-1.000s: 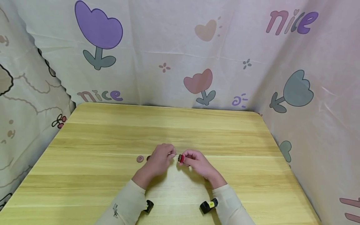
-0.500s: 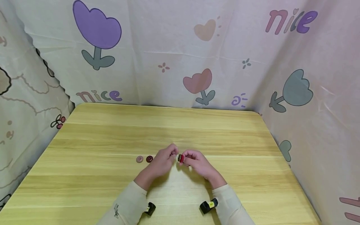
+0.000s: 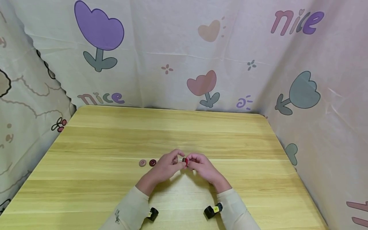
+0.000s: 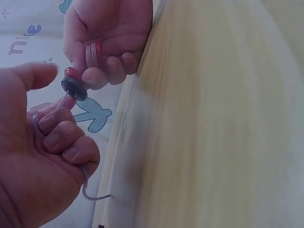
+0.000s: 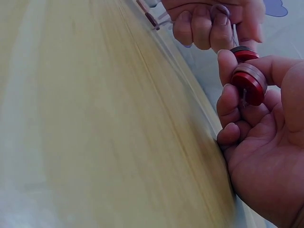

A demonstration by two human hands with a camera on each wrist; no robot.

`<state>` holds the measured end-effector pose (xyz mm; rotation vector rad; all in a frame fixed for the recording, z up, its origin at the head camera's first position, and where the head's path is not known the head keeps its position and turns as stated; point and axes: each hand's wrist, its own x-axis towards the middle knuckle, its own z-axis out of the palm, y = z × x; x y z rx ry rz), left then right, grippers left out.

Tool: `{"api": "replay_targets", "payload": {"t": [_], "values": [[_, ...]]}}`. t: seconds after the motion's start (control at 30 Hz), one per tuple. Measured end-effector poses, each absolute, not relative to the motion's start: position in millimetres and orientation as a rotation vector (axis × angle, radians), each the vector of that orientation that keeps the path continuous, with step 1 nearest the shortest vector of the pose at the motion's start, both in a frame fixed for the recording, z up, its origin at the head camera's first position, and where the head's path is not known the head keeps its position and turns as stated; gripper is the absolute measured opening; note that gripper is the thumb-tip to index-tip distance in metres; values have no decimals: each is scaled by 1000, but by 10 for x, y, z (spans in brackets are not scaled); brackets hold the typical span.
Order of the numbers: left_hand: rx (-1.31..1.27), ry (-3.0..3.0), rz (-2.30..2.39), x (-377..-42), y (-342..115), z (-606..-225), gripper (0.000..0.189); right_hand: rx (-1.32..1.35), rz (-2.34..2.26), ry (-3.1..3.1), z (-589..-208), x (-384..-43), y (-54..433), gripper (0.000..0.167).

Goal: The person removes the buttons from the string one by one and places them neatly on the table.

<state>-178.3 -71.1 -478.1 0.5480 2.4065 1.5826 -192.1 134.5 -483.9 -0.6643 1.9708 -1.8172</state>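
My right hand [image 3: 202, 166] pinches a short stack of red and pinkish buttons [image 5: 251, 83] between thumb and fingers. At the stack's far end, a dark button [image 4: 74, 89] with a red one [image 4: 72, 72] behind it faces my left hand [image 3: 164, 165]. A thin pale cord [image 4: 92, 196] runs from the dark button into the left hand, whose curled fingers hold it; its loose end hangs below. The left thumb and index finger are spread close around the dark button. Both hands are just above the wooden table [image 3: 230, 137].
Left of the hands, a pinkish button [image 3: 142, 163] and a dark red button [image 3: 152, 163] lie side by side on the table. A black wrist camera [image 3: 213, 210] sits under each forearm. Printed cloth [image 3: 161, 38] hangs behind and along the sides.
My left hand has come in from the left toward the dark button, its index finger now lifted and spread. The dark red button on the table came into full view. My right hand stays put.
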Motion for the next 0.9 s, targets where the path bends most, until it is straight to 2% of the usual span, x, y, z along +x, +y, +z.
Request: {"api": "replay_targets", "payload": {"t": [0.17, 0.47, 0.9], "values": [[600, 2378, 1562, -1781, -722, -4767, 19, -657, -1826, 1974, -4980, -1976, 1364, 13], [619, 2471, 1481, -1782, -743, -4778, 10, -645, -1822, 1973, -5010, -1980, 1378, 13], [562, 2504, 1496, -1787, -828, -4765, 12, -625, -1807, 1977, -4986, -1975, 1384, 14]]}}
